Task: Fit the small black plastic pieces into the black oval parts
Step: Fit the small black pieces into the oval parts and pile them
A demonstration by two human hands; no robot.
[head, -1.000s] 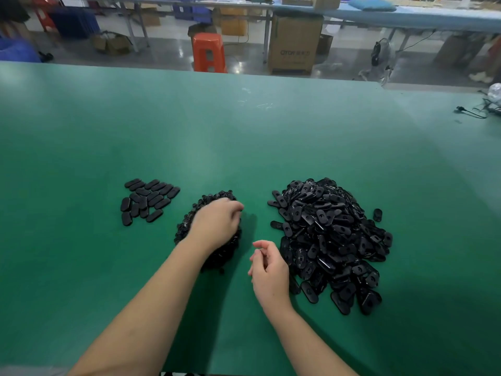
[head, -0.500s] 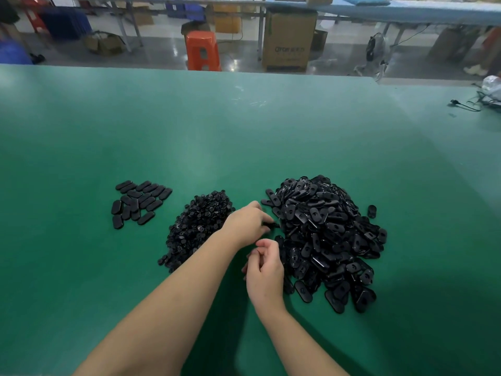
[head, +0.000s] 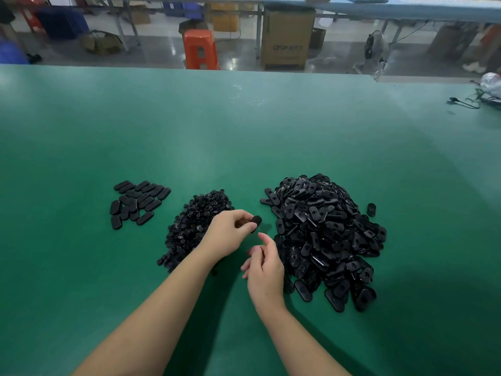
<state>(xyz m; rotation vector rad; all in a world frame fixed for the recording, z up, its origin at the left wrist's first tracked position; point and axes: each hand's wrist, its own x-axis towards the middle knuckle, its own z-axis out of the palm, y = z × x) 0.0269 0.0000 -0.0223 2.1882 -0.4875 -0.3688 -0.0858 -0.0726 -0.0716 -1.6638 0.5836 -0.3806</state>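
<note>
While the left hand (head: 230,234) is pinching an oval part (head: 255,223) at frame centre, the right hand (head: 264,270) is hovering just below, fingers loosely curled, holding nothing visible.

One black oval part (head: 256,221) is held above the green table; oval parts (head: 325,237) are heaped right, small black pieces (head: 195,226) piled centre.

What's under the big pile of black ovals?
Green table shows all round the big pile. Underneath, only more ovals show; whatever is at the bottom is covered.
</note>
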